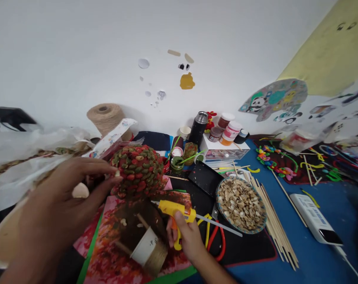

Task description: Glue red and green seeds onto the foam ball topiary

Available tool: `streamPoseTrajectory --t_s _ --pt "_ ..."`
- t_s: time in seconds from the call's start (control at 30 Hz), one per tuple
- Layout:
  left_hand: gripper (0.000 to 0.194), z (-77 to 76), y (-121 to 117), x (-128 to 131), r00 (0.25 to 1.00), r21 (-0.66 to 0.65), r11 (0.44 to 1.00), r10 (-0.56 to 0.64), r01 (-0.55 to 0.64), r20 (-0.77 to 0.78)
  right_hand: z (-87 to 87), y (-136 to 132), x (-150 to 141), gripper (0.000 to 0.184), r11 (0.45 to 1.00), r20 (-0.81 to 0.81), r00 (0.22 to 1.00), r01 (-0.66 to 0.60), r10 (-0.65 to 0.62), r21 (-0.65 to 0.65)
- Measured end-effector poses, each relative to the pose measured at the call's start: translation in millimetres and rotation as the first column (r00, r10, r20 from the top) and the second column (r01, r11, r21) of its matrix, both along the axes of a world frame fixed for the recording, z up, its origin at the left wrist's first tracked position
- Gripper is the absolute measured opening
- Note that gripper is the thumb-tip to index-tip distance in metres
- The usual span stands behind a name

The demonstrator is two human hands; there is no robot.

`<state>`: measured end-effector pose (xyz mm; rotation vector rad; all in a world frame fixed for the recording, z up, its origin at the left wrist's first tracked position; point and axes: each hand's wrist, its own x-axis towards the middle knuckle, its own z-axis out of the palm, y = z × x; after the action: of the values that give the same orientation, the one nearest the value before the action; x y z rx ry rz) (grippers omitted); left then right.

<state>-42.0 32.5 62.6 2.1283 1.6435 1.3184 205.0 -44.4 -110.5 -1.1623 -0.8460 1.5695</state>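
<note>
My left hand point(53, 209) pinches a small pale shell point(117, 173) between thumb and forefinger, right by the left side of a rounded form point(140, 167) covered in red and green painted shells. I cannot tell whether the shell touches it. My right hand point(189, 238) grips a yellow hot glue gun point(174, 208), its nozzle pointing left below the rounded form. A glue stick point(218, 225) sticks out of the gun's back. Under the gun, a white and brown paper cup point(145, 246) lies tilted on a red-patterned sheet point(107, 252).
To the right stands a round bowl point(265, 221) of pale shells, with wooden sticks point(275, 221) beside it. Red-handled pliers point(222, 244) lie near my right wrist. Paint jars point(232, 131), a black flask point(198, 128) and a twine spool point(105, 118) line the wall. A white power strip point(313, 217) lies far right.
</note>
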Motion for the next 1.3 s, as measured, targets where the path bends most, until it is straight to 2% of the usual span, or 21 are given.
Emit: streamPoseTrajectory --t_s 0.07,0.13,0.37,0.43,0.53,0.63,0.87,1.1,1.3 --pt "0.009 5.9 9.2 15.4 0.983 0.133 0.988 -0.058 0.082 -0.174 3.0 -0.9 0.0 0.093 1.0 -0.01 1.0 -0.015 0.015 -0.001" --pt "0.012 10.7 16.8 23.2 0.947 0.187 0.972 -0.08 0.144 -0.312 7.4 -1.6 1.3 0.092 1.0 -0.011 1.0 -0.026 0.026 -0.001" --pt "0.036 14.2 35.7 27.8 0.789 0.066 0.985 -0.085 0.157 -0.608 11.3 -4.1 2.8 0.094 0.997 -0.016 0.997 -0.069 0.07 0.031" --pt "0.042 13.3 39.2 27.4 0.74 0.071 0.985 -0.072 0.159 -0.668 9.3 -4.5 1.9 0.094 0.997 -0.017 0.997 -0.076 0.076 0.034" --pt "0.048 11.8 43.8 26.8 0.67 0.109 0.969 -0.071 0.223 -0.739 5.9 -4.9 0.6 0.097 0.996 -0.021 0.996 -0.087 0.087 0.023" --pt "0.047 10.1 48.1 28.2 0.639 0.155 0.95 -0.058 0.271 -0.767 2.9 -5.7 -0.4 0.096 0.994 -0.023 0.994 -0.103 0.104 0.021" --pt "0.044 8.2 56.6 28.6 0.656 0.147 0.946 -0.085 0.291 -0.75 0.9 -9.5 -2.0 0.094 0.991 0.004 0.991 -0.136 0.136 0.003" --pt "0.046 -2.0 63.1 14.1 0.698 0.034 0.966 -0.16 0.256 -0.697 2.1 -12.2 0.0 0.089 0.984 0.041 0.984 -0.176 0.175 0.01" --pt "0.051 -8.2 66.5 9.3 0.695 -0.032 0.974 -0.184 0.226 -0.695 1.2 -13.0 0.2 0.08 0.975 0.058 0.976 -0.212 0.208 0.073"
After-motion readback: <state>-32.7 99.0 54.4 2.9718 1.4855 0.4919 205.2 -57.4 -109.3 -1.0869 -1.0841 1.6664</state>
